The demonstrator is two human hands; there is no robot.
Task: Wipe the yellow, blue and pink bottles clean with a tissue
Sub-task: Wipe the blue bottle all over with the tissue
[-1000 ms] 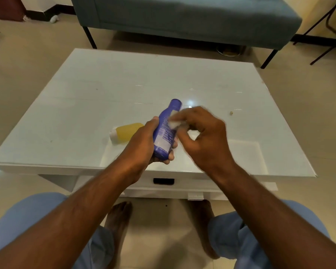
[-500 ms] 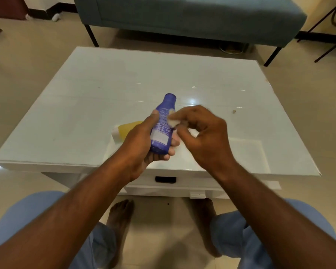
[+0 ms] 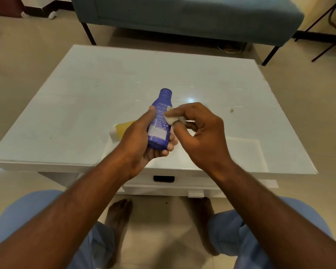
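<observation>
My left hand grips the lower body of the blue bottle, held above the table with its cap pointing away from me and its label facing up. My right hand pinches a small crumpled white tissue against the bottle's right side, about halfway up. The yellow bottle lies on its side on the table, its white cap to the left, partly hidden behind my left hand. A sliver of pink shows behind my left fingertips; I cannot tell what it is.
The white glass-topped table has a drawer with a dark handle at its near edge. A crumb lies at the right. A teal bench stands beyond the table. My knees and bare feet are below.
The blue bottle has tilted more upright, cap swinging left and away. My right hand with the tissue has slid down along the bottle's side.
</observation>
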